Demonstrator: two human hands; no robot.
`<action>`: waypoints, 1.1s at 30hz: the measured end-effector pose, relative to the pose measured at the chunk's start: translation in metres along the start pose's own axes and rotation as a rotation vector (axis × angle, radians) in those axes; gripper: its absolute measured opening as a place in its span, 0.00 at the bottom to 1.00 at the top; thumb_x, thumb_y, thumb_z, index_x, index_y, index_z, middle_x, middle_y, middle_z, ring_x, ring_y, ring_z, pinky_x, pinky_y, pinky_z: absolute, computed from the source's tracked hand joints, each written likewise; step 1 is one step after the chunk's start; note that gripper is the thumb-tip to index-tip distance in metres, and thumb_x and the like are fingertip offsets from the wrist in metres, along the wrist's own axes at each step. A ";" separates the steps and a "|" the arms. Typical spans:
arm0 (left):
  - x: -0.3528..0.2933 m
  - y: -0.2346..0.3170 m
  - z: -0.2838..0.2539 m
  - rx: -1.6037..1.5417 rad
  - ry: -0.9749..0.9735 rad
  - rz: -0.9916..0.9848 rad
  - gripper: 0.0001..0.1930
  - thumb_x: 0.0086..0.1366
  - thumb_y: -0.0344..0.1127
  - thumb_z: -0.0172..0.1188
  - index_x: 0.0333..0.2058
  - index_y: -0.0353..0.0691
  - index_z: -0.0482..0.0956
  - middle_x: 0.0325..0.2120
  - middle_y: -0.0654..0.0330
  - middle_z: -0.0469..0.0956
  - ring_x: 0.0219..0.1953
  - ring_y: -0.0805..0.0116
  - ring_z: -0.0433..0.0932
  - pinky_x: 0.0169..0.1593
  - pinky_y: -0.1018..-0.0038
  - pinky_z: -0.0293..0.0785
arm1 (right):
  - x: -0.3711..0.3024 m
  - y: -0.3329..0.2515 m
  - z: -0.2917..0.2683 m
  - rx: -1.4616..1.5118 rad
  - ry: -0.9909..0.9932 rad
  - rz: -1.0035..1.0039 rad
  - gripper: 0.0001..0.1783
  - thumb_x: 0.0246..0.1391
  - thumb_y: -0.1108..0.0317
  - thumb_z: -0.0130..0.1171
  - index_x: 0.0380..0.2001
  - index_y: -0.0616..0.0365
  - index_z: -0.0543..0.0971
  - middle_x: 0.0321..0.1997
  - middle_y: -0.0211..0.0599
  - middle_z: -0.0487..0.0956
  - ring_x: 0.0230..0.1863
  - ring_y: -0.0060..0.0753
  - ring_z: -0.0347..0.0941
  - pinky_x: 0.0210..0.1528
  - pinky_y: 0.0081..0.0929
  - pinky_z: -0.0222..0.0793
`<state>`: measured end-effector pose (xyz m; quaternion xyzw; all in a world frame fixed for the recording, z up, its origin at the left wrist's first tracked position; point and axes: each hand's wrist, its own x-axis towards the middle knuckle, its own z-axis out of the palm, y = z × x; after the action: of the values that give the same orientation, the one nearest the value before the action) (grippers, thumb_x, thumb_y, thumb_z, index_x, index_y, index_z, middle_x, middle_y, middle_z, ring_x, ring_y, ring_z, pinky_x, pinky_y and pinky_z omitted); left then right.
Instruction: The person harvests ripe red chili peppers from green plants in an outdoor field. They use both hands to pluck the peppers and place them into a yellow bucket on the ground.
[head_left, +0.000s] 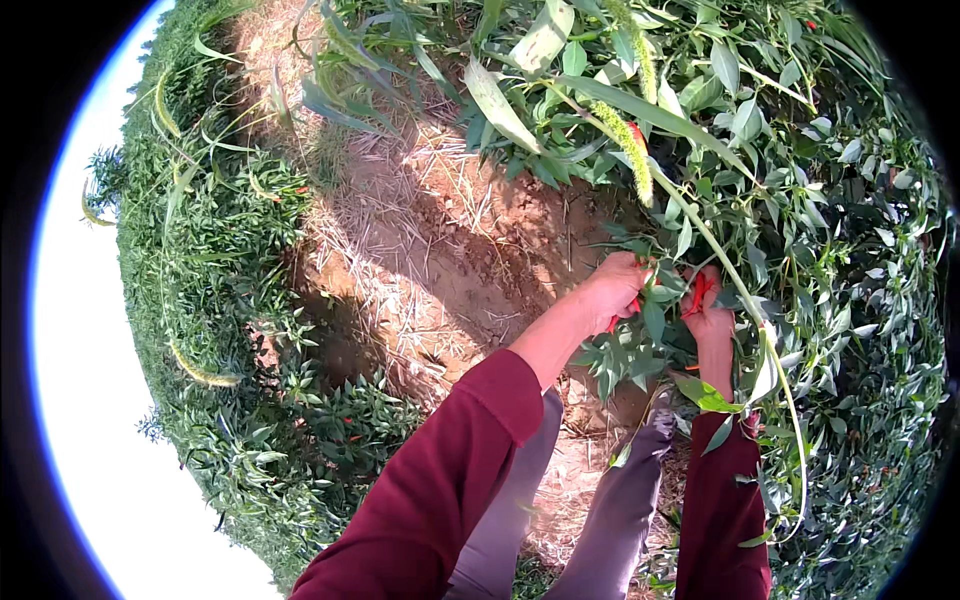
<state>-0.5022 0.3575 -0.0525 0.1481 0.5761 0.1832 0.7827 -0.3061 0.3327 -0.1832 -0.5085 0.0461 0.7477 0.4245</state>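
My left hand (613, 288) is closed around several red chili peppers (634, 306), whose tips stick out below the fingers. It is at the edge of a leafy green pepper plant (655, 320). Just to its right, my right hand (708, 312) curls its fingers on another red chili pepper (699, 294) among the leaves. Foliage partly covers both hands' fingertips, so the stems there are hidden. An orange-red pepper (692, 367) shows low between my wrists.
A long grass stalk (728, 262) with a bristly seed head (628, 150) arches across the plants and over my right forearm. Dense pepper plants (850, 330) fill the right side. A dirt path (430, 230) strewn with dry straw separates them from another green row (220, 300) at left.
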 end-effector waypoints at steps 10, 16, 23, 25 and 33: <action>-0.005 -0.007 0.030 0.113 -0.004 0.216 0.08 0.62 0.26 0.47 0.32 0.40 0.76 0.19 0.67 0.71 0.18 0.79 0.66 0.20 0.79 0.62 | -0.002 -0.004 -0.021 -0.147 0.014 -0.086 0.08 0.52 0.60 0.51 0.23 0.49 0.70 0.18 0.23 0.67 0.12 0.18 0.57 0.12 0.17 0.51; -0.001 -0.029 0.022 0.087 0.128 0.215 0.07 0.63 0.26 0.47 0.34 0.42 0.75 0.17 0.69 0.70 0.14 0.83 0.61 0.15 0.83 0.54 | -0.038 -0.010 0.007 0.016 -0.003 -0.065 0.05 0.50 0.63 0.55 0.28 0.49 0.71 0.24 0.27 0.73 0.16 0.20 0.60 0.15 0.18 0.53; -0.011 -0.021 0.039 -0.082 0.064 0.347 0.07 0.60 0.27 0.46 0.29 0.36 0.74 0.22 0.62 0.75 0.15 0.80 0.66 0.19 0.83 0.61 | -0.038 -0.012 -0.009 -0.199 0.069 0.063 0.07 0.52 0.68 0.50 0.37 0.51 0.70 0.23 0.31 0.73 0.14 0.18 0.57 0.12 0.16 0.50; 0.005 -0.044 0.006 -0.262 0.316 0.340 0.10 0.60 0.23 0.43 0.36 0.38 0.73 0.21 0.64 0.73 0.16 0.80 0.66 0.16 0.83 0.58 | -0.073 -0.005 0.039 -0.126 -0.056 0.066 0.13 0.53 0.67 0.50 0.43 0.52 0.70 0.23 0.31 0.72 0.14 0.18 0.58 0.11 0.15 0.52; -0.003 -0.007 0.020 -0.812 0.813 0.420 0.09 0.60 0.22 0.47 0.37 0.41 0.73 0.24 0.64 0.74 0.19 0.78 0.70 0.17 0.82 0.65 | -0.120 0.055 0.024 -0.050 0.122 -0.053 0.19 0.50 0.66 0.51 0.48 0.54 0.69 0.25 0.27 0.70 0.21 0.17 0.65 0.15 0.14 0.60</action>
<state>-0.4830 0.3495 -0.0466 -0.1334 0.6715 0.5802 0.4412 -0.3462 0.2395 -0.0950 -0.5646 0.0394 0.7048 0.4277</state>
